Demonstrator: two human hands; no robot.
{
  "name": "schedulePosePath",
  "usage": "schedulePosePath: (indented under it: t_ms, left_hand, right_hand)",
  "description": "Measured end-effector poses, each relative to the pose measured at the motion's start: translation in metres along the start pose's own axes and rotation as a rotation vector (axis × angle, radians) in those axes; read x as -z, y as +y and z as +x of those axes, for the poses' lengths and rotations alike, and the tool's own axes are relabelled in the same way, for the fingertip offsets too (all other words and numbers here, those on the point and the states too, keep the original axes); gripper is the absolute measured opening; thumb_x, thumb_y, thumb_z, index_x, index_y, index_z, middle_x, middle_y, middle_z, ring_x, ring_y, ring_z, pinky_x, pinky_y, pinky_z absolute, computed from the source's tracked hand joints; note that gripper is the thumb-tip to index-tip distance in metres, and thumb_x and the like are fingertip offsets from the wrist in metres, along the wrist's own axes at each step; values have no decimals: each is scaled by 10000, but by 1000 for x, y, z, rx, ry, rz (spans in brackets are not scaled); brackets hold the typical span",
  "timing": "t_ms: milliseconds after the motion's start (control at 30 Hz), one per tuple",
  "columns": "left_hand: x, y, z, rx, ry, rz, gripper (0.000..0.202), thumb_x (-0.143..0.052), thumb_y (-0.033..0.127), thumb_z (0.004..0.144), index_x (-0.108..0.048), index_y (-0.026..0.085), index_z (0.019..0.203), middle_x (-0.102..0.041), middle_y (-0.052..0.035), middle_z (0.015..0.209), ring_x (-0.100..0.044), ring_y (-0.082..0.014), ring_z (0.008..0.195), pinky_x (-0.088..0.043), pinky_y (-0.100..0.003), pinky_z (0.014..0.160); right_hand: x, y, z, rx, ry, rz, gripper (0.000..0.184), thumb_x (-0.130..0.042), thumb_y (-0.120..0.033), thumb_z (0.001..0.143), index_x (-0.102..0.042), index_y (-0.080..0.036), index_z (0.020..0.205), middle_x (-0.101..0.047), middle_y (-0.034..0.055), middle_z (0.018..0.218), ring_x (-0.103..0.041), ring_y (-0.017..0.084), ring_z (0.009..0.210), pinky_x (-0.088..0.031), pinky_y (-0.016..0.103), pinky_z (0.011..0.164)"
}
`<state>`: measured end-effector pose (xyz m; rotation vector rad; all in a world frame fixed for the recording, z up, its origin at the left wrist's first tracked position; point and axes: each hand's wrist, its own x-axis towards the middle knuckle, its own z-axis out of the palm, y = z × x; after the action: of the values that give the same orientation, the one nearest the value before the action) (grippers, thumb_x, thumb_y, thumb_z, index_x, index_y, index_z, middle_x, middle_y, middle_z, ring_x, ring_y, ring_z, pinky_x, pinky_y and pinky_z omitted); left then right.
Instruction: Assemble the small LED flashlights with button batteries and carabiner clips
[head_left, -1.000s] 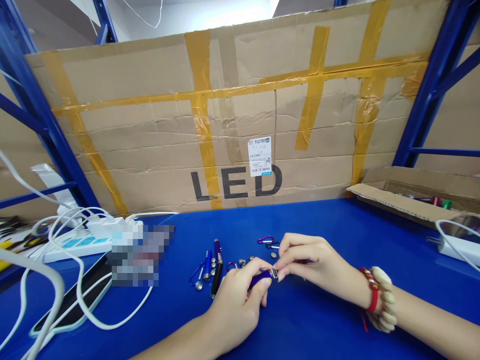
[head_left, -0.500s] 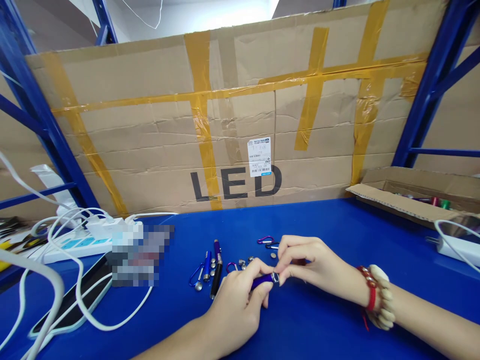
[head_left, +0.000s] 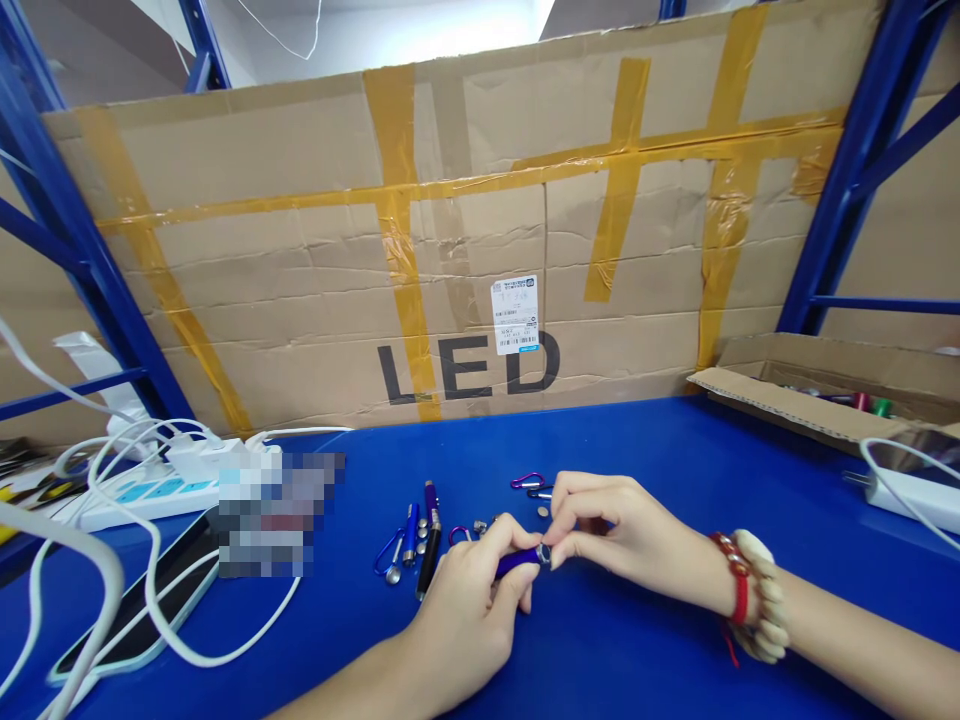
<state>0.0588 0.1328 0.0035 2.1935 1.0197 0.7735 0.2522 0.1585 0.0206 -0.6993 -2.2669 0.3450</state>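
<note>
My left hand (head_left: 469, 590) is closed around a small blue-purple flashlight (head_left: 516, 562), which lies nearly level and points right. At its right end shows a silver ring-like tip. The thumb and forefinger of my right hand (head_left: 607, 520) pinch at this tip; whether a smaller part sits between them is hidden. Left of my left hand lie a blue flashlight (head_left: 411, 535), a black-and-purple pen-shaped light (head_left: 430, 540) and a blue carabiner (head_left: 388, 550). Behind the hands are a purple carabiner (head_left: 527, 481) and a silver button cell (head_left: 543, 512). Several small silver pieces (head_left: 480, 527) are partly covered by my left hand.
On the left, a phone (head_left: 142, 610) lies under looping white cables (head_left: 154, 560) beside a white power strip (head_left: 154, 490). A cardboard wall marked LED (head_left: 300, 300) closes off the back. An open carton (head_left: 795, 405) and a white adapter (head_left: 907, 500) stand at the right.
The view has shifted slightly. Both hands stay together at the flashlight's silver end, with only a slight change in the fingertips there.
</note>
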Motion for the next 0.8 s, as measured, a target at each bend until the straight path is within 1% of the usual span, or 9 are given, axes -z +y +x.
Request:
schedulePosePath:
  t_ms: [100, 200, 367, 500, 800]
  left_hand:
    - [-1, 0, 1, 2, 1, -1, 116, -379, 171, 892, -494, 188, 890, -539, 34, 613, -459, -115, 519, -332, -209, 525]
    - [-1, -1, 1, 5, 3, -4, 117, -380, 168, 890, -494, 189, 881, -544, 34, 618, -461, -114, 522, -334, -208, 529]
    - [-1, 0, 1, 7, 19, -1, 111, -385, 167, 888, -482, 190, 838, -545, 32, 628, -466, -115, 534, -349, -208, 554]
    - [0, 1, 1, 14, 8, -7, 115, -377, 175, 893, -487, 190, 864, -542, 32, 624, -467, -117, 537, -344, -207, 542]
    - [-1, 1, 1, 12, 5, -24, 120, -371, 180, 895, -489, 187, 872, -548, 31, 626, -448, -110, 512, -330, -208, 524]
  right_hand:
    - [-1, 1, 0, -8, 7, -13, 335, -553, -417, 848, -669, -153, 677, -592, 21, 669, -534, 97, 594, -418, 207, 549]
    - [-2, 2, -1, -37, 11, 18, 304, -592, -407, 823, -671, -153, 676, -588, 17, 664, -532, 100, 598, -410, 209, 548]
    - [-3, 2, -1, -196, -7, 83, 215, -678, -347, 756, -690, -151, 667, -579, 11, 657, -495, 93, 562, -379, 207, 511]
    - [-4, 1, 0, -294, -27, 143, 190, -697, -322, 732, -699, -146, 662, -572, 12, 662, -480, 89, 550, -365, 207, 494]
    - [-3, 1, 1, -330, -30, 177, 206, -695, -342, 721, -697, -146, 656, -566, 11, 665, -457, 86, 546, -370, 213, 502]
